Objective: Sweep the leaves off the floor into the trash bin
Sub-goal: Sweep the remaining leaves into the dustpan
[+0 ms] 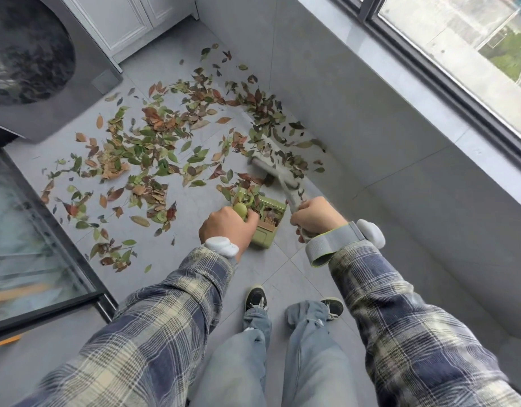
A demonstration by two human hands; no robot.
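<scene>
Green, red and brown leaves (153,148) lie scattered over the grey tiled floor (177,251), thickest in the middle and along the right wall. A green dustpan (268,227) stands on the floor in front of me with some leaves in it. My left hand (227,227) grips the dustpan's green handle. My right hand (315,215) grips the pale handle of a broom (282,179), whose head rests among leaves just beyond the dustpan. No trash bin is in view.
A washing machine (77,92) with a dark round door stands at the back left. White cabinet doors (130,22) are behind it. A glass sliding door (33,245) runs along the left, and a low tiled wall (370,118) under a window borders the right. My shoes (256,298) are just behind the dustpan.
</scene>
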